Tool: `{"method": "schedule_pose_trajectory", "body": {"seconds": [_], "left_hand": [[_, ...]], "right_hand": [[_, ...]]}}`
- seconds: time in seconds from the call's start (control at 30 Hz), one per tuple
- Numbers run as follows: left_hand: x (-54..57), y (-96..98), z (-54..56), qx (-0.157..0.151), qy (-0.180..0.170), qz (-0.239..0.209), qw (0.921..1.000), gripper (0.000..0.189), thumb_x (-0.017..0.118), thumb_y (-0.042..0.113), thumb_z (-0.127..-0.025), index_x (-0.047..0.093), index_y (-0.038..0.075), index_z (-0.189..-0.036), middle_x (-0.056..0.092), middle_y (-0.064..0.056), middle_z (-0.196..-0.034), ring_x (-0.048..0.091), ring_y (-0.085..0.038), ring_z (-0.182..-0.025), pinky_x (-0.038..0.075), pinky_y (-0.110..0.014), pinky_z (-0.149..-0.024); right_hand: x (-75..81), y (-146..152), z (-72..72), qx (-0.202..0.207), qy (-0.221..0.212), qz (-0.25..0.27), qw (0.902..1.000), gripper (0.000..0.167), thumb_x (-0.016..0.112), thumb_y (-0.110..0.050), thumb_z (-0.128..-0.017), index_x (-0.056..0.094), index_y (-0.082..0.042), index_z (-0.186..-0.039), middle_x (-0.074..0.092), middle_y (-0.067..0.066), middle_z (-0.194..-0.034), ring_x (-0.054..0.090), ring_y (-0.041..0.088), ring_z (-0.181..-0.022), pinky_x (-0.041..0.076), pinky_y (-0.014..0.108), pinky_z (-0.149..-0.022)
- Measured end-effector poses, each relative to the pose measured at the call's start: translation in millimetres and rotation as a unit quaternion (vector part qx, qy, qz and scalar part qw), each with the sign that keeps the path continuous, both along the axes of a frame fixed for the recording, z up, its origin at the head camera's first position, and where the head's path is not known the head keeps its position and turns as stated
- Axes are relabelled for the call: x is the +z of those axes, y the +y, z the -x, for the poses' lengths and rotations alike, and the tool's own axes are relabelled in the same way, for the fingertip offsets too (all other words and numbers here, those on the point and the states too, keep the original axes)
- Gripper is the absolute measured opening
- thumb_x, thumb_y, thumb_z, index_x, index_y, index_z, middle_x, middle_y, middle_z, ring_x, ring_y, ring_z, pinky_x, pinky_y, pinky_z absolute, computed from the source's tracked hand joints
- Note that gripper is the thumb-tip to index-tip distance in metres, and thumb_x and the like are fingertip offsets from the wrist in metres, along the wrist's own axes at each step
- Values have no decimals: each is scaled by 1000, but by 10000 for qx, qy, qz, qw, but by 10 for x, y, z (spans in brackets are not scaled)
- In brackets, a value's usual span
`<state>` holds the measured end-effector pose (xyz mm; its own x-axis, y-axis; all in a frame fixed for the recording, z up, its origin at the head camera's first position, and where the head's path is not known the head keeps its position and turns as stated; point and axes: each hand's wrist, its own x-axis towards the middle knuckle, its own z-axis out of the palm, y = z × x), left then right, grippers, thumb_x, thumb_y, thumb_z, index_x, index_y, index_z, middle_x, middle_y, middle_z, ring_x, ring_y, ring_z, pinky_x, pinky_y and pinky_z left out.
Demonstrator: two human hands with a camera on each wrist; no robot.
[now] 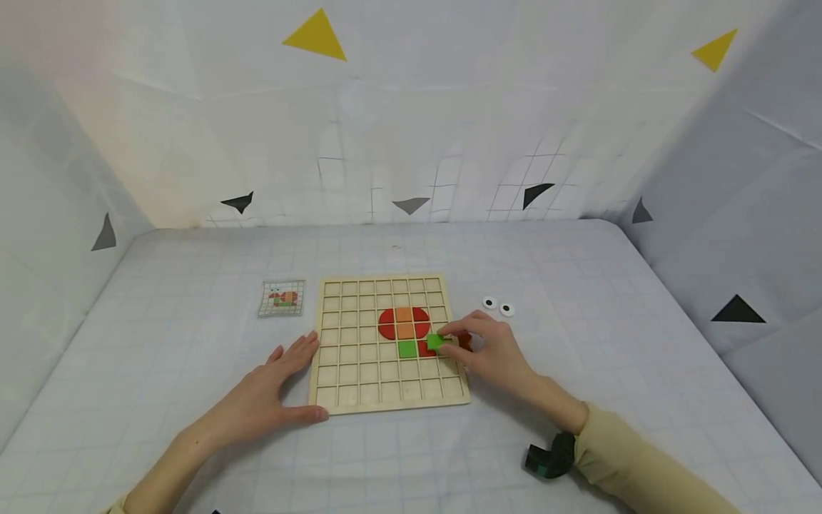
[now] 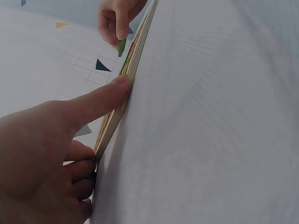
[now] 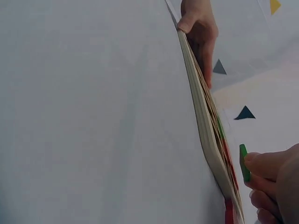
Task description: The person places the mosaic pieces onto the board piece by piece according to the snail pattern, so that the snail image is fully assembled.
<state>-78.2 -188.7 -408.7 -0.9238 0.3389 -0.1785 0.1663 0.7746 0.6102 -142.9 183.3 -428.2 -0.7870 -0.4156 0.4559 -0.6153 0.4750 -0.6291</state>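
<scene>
Green square tile (image 1: 434, 342) is held over the right-hand part of the wooden grid board (image 1: 369, 374); the wrist views show it tipped on edge, clear of the surface. Right hand (image 1: 491, 350): thumb and fingers nearly together, pinching the tile by its edge. Left hand (image 1: 257, 400): thumb spread well away from the fingers, thumb at the board's near left corner, fingertips against its left edge; no tile in it.

On the board: two orange squares (image 1: 405, 330) in a column, flanked left and right by red rounded pieces (image 1: 387, 318). Just nearer, a second green tile (image 1: 407, 349) fills a cell, with a flat red piece (image 1: 424, 349) to its right, partly covered by the held tile.

Off the board: another red piece (image 1: 465, 340) at the right edge, mostly hidden by the hand. Two eye discs (image 1: 490, 303) lie on the desk (image 1: 642, 357), far right of the board; a small picture card (image 1: 282, 298) lies far left.
</scene>
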Motion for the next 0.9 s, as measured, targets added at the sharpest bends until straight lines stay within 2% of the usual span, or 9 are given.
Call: {"method": "schedule_pose_trajectory", "body": {"seconds": [0.13,0.37,0.47,0.63,0.9], "left_hand": [[-18,4,7,24,-68,0,10000,112,76,69,-71,26,21,-160,20,0,-167,17,-34,-154,17,-61,-122],[-39,11,16,26,-51,-19,10000,112,78,67,-71,27,21,-159,21,2,-166,17,-31,-154,17,-59,-123],[-29,11,12,0,-34,-25,10000,112,77,68,-71,27,21,-159,21,2,-166,17,-31,-154,17,-59,-123],[-18,3,4,-20,1,-30,10000,111,76,69,-72,27,21,-159,21,2,-167,17,-32,-154,16,-60,-123],[-16,1,5,-27,12,-30,10000,112,77,68,-71,27,20,-159,21,2,-166,18,-30,-154,16,-58,-123]], "right_hand": [[-6,-145,-6,173,-105,16,9998,24,85,-14,-80,78,-15,-102,69,-4,-88,53,17,-72,42,24,-56],[-26,-343,9,229,-407,-140,9988,23,84,-16,-81,78,-15,-103,70,-5,-93,62,10,-91,57,26,-79],[-19,-418,6,282,-337,-96,9990,23,84,-14,-81,77,-13,-103,70,-3,-92,61,13,-89,57,25,-76],[-20,-539,-16,167,-236,-221,9993,21,84,-17,-81,77,-16,-102,70,-6,-88,56,12,-82,49,21,-66],[-55,-629,-73,170,-180,-147,9996,23,84,-18,-82,77,-16,-103,71,-4,-93,59,11,-92,54,26,-76]]}}
